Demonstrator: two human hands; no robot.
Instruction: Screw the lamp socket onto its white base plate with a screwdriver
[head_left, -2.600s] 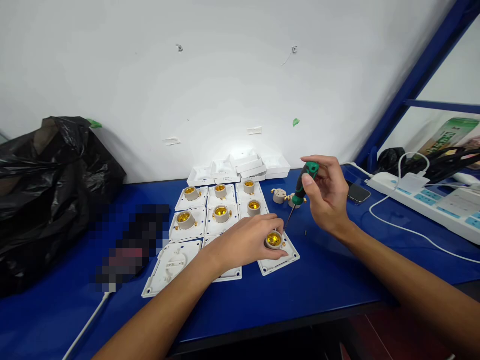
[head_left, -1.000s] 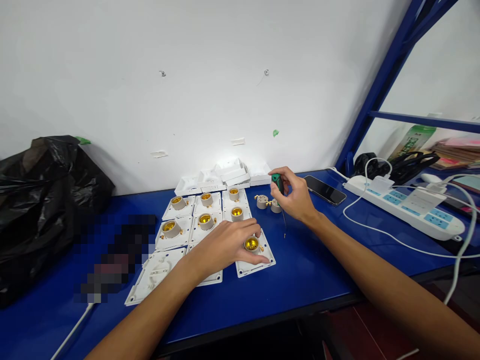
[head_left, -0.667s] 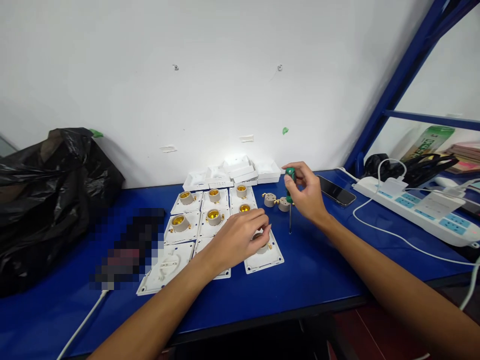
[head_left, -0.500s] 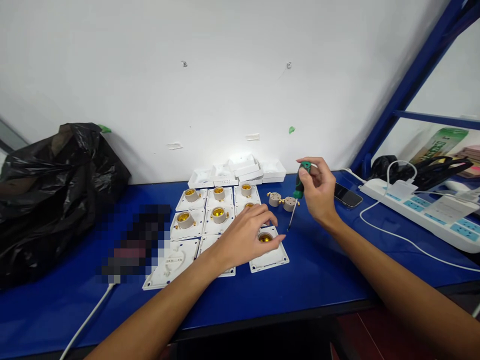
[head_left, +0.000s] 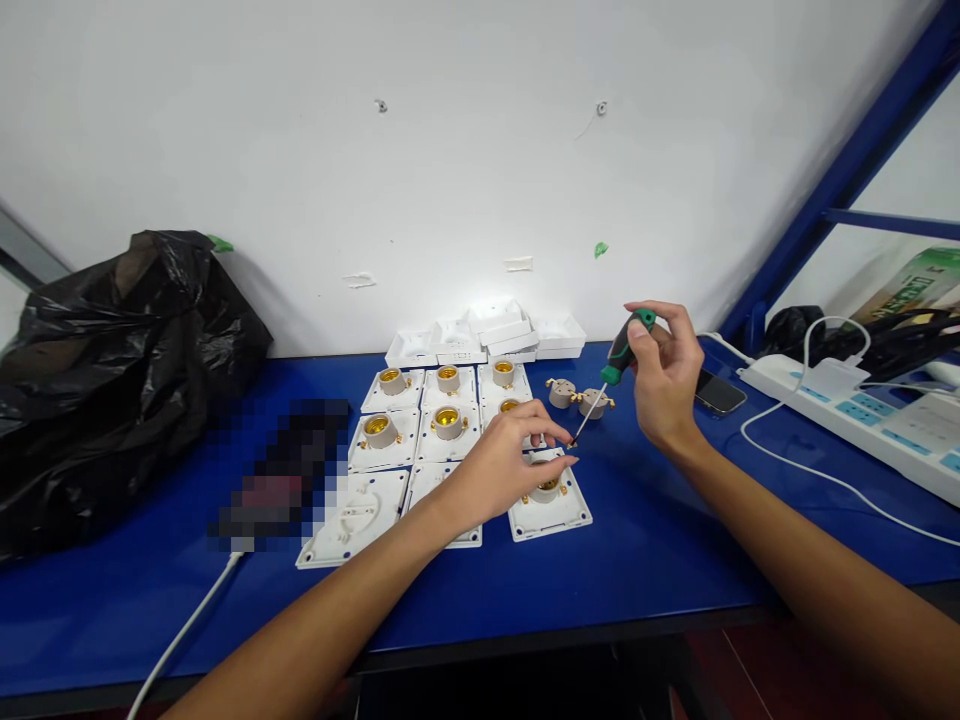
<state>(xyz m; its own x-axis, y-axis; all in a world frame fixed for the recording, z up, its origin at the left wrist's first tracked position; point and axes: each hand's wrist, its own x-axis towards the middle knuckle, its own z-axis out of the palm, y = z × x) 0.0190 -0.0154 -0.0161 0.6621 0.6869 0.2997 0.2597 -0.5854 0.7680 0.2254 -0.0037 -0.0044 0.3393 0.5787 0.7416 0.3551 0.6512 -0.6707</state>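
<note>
While the bench [head_left: 615,560] bears the socketed plate [head_left: 555,520], the left hand [head_left: 491,468], above it, has parted fingertips; the right hand [head_left: 667,385], rightward, grips the screwdriver [head_left: 619,355]; excessive tilt could drop the apparent screw [head_left: 572,445] behind the plate.

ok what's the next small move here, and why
Perhaps have the left hand pinch what looks like a small screw at the tip of the screwdriver: its thumb and forefinger stand apart close by, and the right hand holds the screwdriver slanted toward them.
</note>
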